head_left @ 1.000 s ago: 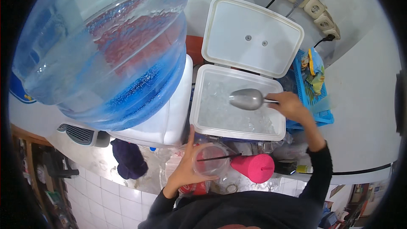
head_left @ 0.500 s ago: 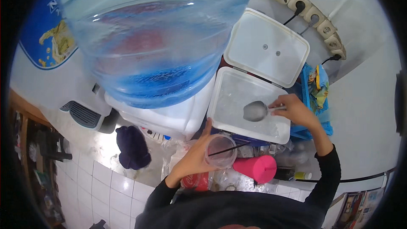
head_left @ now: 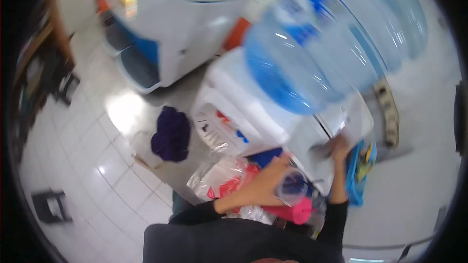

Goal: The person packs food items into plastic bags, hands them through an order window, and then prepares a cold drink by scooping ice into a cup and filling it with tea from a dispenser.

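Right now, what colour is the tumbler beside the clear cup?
Bright pink; the tumbler shows best in the head view, slightly blurred.

The head view is taken from the left unit of a side-by-side fisheye pair worn on the person's head. The lens faces steeply downward, with the dark-clothed torso along the lower edge. The left hand and right hand lie at middle range. The water bottle, nearer the lens, partly blocks the white lid. The tiled floor, farther below, occupies the left side.
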{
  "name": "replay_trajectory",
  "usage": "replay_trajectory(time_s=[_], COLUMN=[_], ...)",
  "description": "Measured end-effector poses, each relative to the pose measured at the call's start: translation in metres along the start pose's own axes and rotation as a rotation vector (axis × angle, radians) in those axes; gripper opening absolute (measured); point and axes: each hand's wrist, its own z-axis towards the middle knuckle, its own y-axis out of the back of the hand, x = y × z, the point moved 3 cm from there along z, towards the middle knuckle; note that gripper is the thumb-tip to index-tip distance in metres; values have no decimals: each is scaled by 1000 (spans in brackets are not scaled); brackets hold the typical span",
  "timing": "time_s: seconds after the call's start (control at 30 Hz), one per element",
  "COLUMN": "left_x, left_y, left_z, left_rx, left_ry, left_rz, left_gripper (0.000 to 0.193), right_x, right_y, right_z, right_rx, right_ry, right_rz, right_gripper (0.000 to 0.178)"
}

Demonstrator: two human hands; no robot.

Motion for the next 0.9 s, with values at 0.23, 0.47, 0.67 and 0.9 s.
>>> replay_trajectory(time_s=[0.23,0.47,0.67,0.9], left_x=[-18,-9,1,-2], left_y=[-6,36,50,34], left_z=[-25,-63,-59,-42], left_rx=[-246,-253,-289,-189], left_ry=[-229,-172,-165,-233], left_rz=[-86,-14,-58,-104], left_gripper=[96,104,108,109], right_x=[7,-38,-107,-75], right_y=[15,-14,44,-4], right_z=[18,23,75,1], right_rx=[179,89,245,336], right_ry=[-167,71,-49,-303], right_rz=[-17,-401,-424,-143], right_gripper=[18,29,29,41])
